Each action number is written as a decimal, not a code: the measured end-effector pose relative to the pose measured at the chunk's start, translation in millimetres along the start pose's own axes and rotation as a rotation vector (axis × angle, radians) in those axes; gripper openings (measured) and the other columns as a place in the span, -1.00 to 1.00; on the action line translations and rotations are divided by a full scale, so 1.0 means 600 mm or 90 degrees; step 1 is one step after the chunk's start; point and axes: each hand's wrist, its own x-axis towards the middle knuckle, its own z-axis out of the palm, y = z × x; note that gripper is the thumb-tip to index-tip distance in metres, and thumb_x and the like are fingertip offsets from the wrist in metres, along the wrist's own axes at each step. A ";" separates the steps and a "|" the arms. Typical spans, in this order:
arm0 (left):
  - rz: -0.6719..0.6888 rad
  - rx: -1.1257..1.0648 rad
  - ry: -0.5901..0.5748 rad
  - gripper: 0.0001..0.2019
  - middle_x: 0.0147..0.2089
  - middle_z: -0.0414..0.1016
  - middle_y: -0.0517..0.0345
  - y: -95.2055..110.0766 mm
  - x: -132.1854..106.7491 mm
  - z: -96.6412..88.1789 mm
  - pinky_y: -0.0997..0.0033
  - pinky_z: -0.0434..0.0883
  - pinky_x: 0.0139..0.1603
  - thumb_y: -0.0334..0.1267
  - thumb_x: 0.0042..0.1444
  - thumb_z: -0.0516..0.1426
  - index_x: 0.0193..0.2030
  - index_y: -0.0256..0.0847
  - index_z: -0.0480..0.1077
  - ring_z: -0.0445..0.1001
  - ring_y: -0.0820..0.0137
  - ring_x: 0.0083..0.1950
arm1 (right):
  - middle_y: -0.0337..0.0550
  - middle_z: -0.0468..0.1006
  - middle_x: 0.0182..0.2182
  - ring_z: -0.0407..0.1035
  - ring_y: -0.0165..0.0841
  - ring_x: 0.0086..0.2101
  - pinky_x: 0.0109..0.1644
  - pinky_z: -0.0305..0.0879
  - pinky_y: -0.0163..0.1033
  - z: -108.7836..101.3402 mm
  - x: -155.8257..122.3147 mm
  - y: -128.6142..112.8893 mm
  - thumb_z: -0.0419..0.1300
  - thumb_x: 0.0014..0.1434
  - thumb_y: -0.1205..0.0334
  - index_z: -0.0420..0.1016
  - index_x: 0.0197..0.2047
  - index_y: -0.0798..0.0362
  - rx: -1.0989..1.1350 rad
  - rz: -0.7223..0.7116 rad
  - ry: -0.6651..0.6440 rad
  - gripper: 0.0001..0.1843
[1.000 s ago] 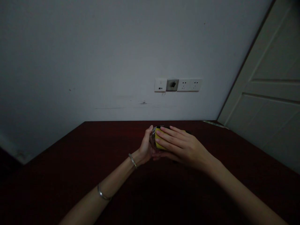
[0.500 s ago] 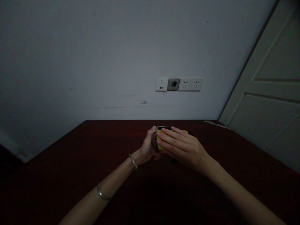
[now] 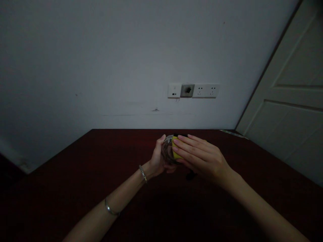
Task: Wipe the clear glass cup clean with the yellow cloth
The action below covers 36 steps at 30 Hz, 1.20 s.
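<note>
Above a dark red table [image 3: 75,188], my left hand [image 3: 158,160] curls round a small clear glass object [image 3: 167,152], which it holds from the left side. My right hand [image 3: 202,158] presses a yellow sponge [image 3: 176,151] against that glass, its fingers laid over the sponge and pointing left. Much of the sponge and of the glass is hidden by the fingers. Two bracelets sit on my left forearm.
A white wall rises behind the table with a row of sockets [image 3: 193,90] at mid height. A white panelled door [image 3: 292,101] stands at the right. A small dark thing [image 3: 190,175] lies on the table under my right hand.
My right hand with the sponge has shifted slightly right and turned, so more of the glass shows between the hands. My left hand has stayed almost still.
</note>
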 end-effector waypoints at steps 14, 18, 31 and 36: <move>0.023 -0.093 -0.047 -0.25 -0.65 0.29 0.19 0.015 -0.008 -0.003 0.53 -0.02 -0.78 0.40 0.02 -0.27 -0.42 -0.27 0.37 -0.05 0.60 -0.79 | -0.04 0.53 -0.01 0.34 -0.30 0.07 0.16 0.34 -0.14 -0.002 0.005 -0.004 0.20 0.18 0.33 0.43 0.03 0.16 -0.018 0.002 0.034 -0.67; 0.016 -0.133 -0.009 -0.23 -0.64 0.29 0.19 0.020 -0.010 -0.001 0.53 -0.05 -0.77 0.42 0.00 -0.25 -0.41 -0.29 0.40 -0.02 0.59 -0.78 | -0.02 0.50 0.03 0.28 -0.28 0.12 0.22 0.26 -0.10 0.000 0.000 -0.005 0.20 0.18 0.33 0.40 0.06 0.21 -0.010 -0.006 0.016 -0.64; 0.172 -0.231 0.121 -0.42 -0.53 0.47 0.06 0.015 0.007 0.004 0.45 0.28 -0.47 0.19 0.12 -0.07 -0.30 -0.32 0.51 0.39 0.41 -0.53 | -0.02 0.48 0.04 0.22 -0.28 0.16 0.27 0.19 -0.07 0.021 -0.006 -0.024 0.20 0.19 0.31 0.41 0.05 0.21 0.042 -0.030 0.019 -0.64; 0.159 -0.233 0.132 -0.36 -0.45 0.55 -0.05 0.017 0.008 0.020 0.37 0.35 -0.34 0.19 0.15 -0.12 -0.39 -0.37 0.52 0.49 0.31 -0.43 | 0.00 0.49 0.03 0.26 -0.25 0.13 0.24 0.24 -0.07 0.021 -0.001 -0.034 0.18 0.21 0.32 0.41 0.05 0.24 0.051 -0.023 0.013 -0.66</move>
